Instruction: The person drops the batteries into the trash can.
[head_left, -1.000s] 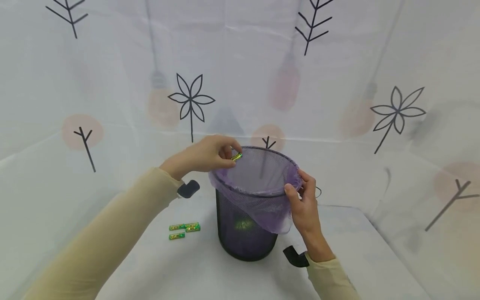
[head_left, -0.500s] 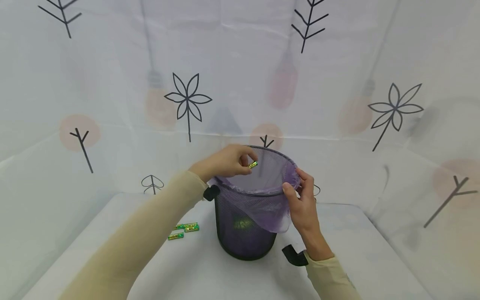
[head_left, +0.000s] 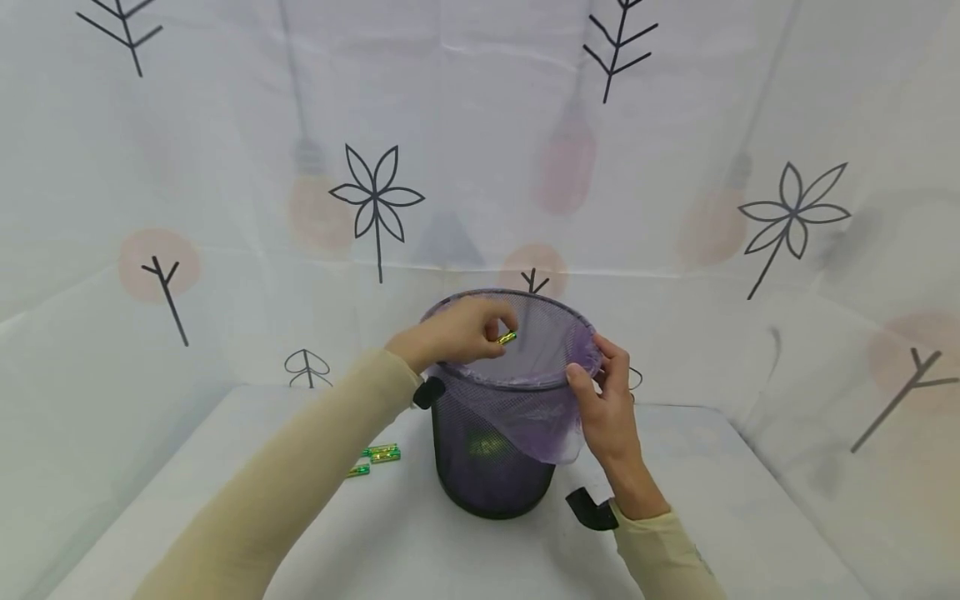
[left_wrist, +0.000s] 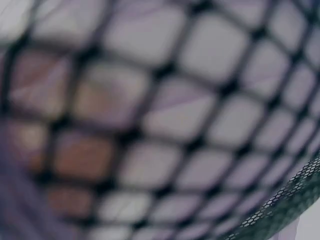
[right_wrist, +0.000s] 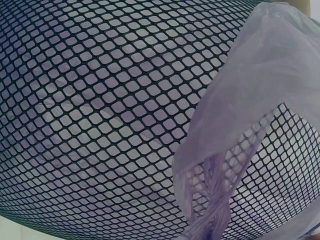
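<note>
A black mesh waste bin stands upright on the table, lined with a thin purple plastic bag folded over its rim. My left hand pinches a green and gold battery between thumb and fingers, inside the bin's mouth. On the right side, my right hand grips the rim and bag, thumb on the outside. Blurred fingers show through the close mesh in the left wrist view. The right wrist view is filled by the bin's mesh wall and the overhanging bag.
Several green and gold batteries lie on the white table left of the bin, partly hidden by the left sleeve. A greenish-yellow patch shows through the bin's lower wall. A patterned white cloth hangs behind.
My left hand has moved right and slightly down with the battery, from the bin's left rim to inside its mouth. My right hand keeps its hold on the rim.
</note>
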